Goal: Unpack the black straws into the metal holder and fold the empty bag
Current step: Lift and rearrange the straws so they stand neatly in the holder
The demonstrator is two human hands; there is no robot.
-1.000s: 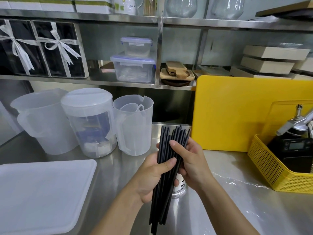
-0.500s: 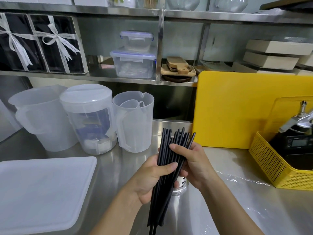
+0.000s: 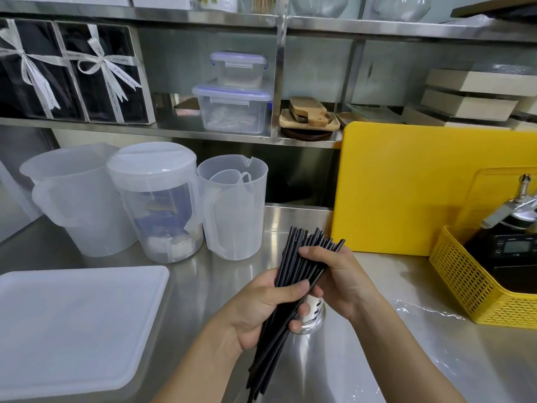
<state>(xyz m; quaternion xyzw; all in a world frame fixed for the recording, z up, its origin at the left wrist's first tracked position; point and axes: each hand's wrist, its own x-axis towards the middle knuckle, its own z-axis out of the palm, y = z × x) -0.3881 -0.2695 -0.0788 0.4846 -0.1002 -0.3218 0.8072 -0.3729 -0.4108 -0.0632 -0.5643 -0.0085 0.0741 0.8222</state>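
A bundle of long black straws (image 3: 293, 274) slants over the steel counter, tops fanned out toward the back. My left hand (image 3: 263, 309) grips the bundle around its middle, thumb across the front. My right hand (image 3: 338, 279) wraps the upper part from the right. Under my hands stands the perforated metal holder (image 3: 312, 315), mostly hidden, only its lower right side showing. A clear empty bag (image 3: 421, 311) lies flat on the counter to the right of my right forearm.
Three translucent jugs (image 3: 157, 202) stand at the back left. A white tray lid (image 3: 72, 327) lies at the left front. A yellow cutting board (image 3: 406, 187) leans against the back, and a yellow basket (image 3: 465, 282) with a scale sits at the right.
The straw tops have fanned out wider and tilted a little to the right as my right hand shifted over them. My left hand keeps its grip.
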